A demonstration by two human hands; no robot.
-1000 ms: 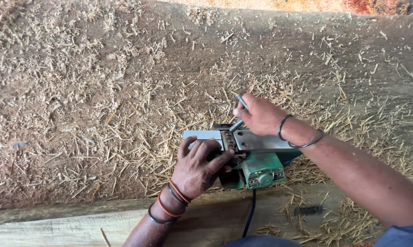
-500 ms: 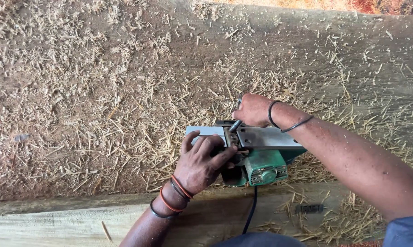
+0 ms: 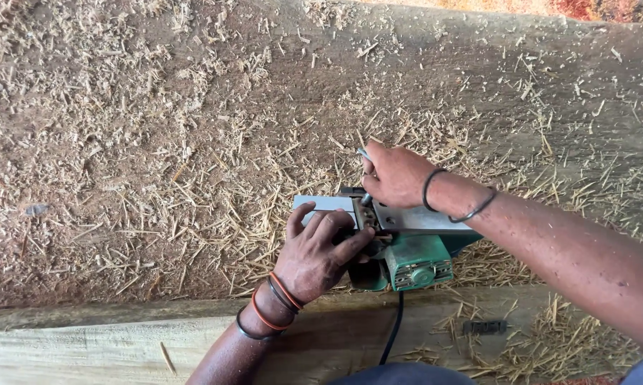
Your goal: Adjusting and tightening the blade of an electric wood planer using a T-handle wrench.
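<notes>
From the head view, a green electric planer [image 3: 407, 257] lies turned over on the shaving-strewn ground, its flat grey sole plate [image 3: 407, 217] facing up, just beyond the pale timber beam [image 3: 86, 342] that runs along the near edge. The left hand [image 3: 318, 253] lies spread over the left half of the tool, fingers pressing on the plate and body to steady it rather than closing round anything. The right hand [image 3: 393, 175] is clenched on a slim metal tool [image 3: 365, 155], only its tip showing above the fist, set down at the gap in the middle of the plate where the cutter drum sits. This looks like work on the blade, loosening or tightening its fixing. The black power cord [image 3: 393, 331] trails toward the near side. The turning calls for a firm brace from the left hand, with fingers kept off the cutter.
</notes>
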